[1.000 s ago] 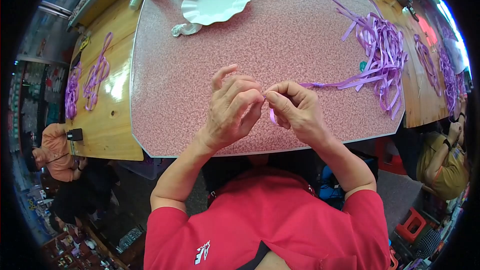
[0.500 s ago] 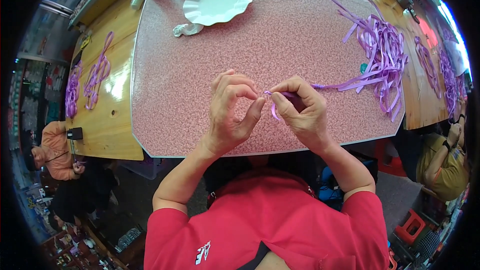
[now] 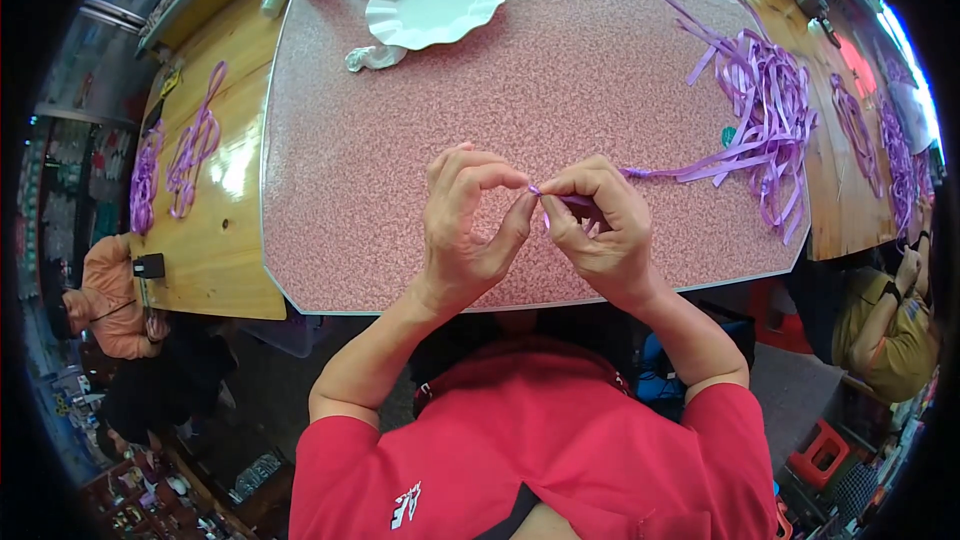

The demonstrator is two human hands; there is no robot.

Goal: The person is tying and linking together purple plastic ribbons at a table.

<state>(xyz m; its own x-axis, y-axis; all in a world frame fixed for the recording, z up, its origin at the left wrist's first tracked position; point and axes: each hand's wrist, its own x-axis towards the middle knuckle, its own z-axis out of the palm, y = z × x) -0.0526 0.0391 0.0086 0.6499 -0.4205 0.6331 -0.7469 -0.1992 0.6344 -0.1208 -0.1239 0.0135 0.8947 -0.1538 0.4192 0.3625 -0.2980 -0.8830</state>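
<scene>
Above the near part of the table, my left hand [image 3: 468,215] and my right hand [image 3: 605,228] meet fingertip to fingertip. Between them is a thin purple ribbon [image 3: 534,191] with a small knot or twist. My left thumb and index finger pinch its end. The right thumb and index finger grip it just beside that, with more of the strip inside the curled palm. From behind my right hand, a purple ribbon with a wrapped knot [image 3: 640,173] runs right to a heap of purple ribbons [image 3: 765,90]. My right fingers partly hide the held piece.
A white scalloped plate [image 3: 437,3] and a crumpled white wad [image 3: 375,58] lie at the back of the pink speckled table [image 3: 400,120]. Purple ribbon loops [image 3: 195,145] rest on the wooden table at left. A small green object [image 3: 728,136] touches the heap. People sit on both sides.
My left fingertips have come right and closed on the ribbon's end beside my right fingers. The short ribbon tail below is now mostly hidden. The heap has stayed put.
</scene>
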